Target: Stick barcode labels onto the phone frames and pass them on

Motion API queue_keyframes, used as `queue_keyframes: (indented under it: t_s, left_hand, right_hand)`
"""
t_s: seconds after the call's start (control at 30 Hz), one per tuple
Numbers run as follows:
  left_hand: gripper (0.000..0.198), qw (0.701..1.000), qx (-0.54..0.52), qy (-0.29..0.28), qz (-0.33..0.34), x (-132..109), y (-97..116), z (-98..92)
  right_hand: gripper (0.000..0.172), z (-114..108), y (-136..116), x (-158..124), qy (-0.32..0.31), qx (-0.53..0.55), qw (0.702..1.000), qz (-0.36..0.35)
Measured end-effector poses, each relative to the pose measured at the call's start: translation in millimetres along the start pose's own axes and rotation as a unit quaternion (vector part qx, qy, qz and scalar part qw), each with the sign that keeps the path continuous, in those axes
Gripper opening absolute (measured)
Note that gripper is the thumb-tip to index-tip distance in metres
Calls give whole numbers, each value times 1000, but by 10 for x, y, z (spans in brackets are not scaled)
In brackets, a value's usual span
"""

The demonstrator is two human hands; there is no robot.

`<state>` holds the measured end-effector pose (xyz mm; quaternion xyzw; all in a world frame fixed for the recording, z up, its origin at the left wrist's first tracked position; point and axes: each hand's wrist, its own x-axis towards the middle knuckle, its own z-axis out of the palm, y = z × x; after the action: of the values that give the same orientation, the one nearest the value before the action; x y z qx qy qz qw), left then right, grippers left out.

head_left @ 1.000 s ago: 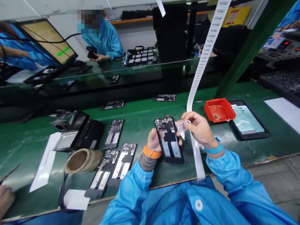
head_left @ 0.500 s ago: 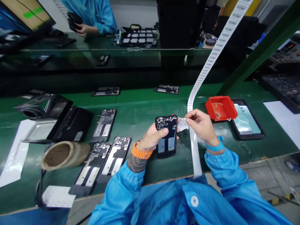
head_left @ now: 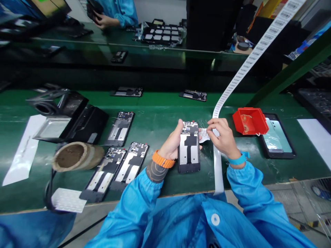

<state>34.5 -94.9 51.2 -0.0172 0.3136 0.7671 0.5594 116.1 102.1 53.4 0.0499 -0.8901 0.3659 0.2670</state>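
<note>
My left hand (head_left: 172, 143) is wrapped round an opened phone (head_left: 189, 148), its circuit board and silver inner plate facing up. The thumb lies along the phone's left edge and fingertips show at the right edge. A small sheet of stickers (head_left: 204, 135) sticks out from behind the phone on the right. At the sheet's right edge my right hand (head_left: 221, 136) is closed, thumb and forefinger pinched together; what lies between them is too small to make out. Beneath that hand runs a long white strip of barcode labels (head_left: 234, 82).
More opened phones (head_left: 132, 162) lie to the left, near a cardboard tube (head_left: 93, 156) and a black box (head_left: 90, 124). On the right sit a red bin (head_left: 249, 120) and a black tray (head_left: 288, 153). Across the bench, a person's hand (head_left: 106, 21) holds a dark object.
My left thumb has moved off the phone's face to its left edge, and the phone's inner plate now faces me more directly. My right fingers have shifted slightly at the sheet. The view has shifted.
</note>
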Motion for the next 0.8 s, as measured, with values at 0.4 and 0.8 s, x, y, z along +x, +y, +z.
queue_keyframes:
  t_s: [0.4,0.8]
  left_hand:
    - [54,995,-56,60,58,84,-44,99]
    - [38,966,153,139,158,97,-212,237]
  right_hand:
    - [21,145,-374,0,-106,399,889,199]
    - [35,223,-472,-4,-257,391,866,174]
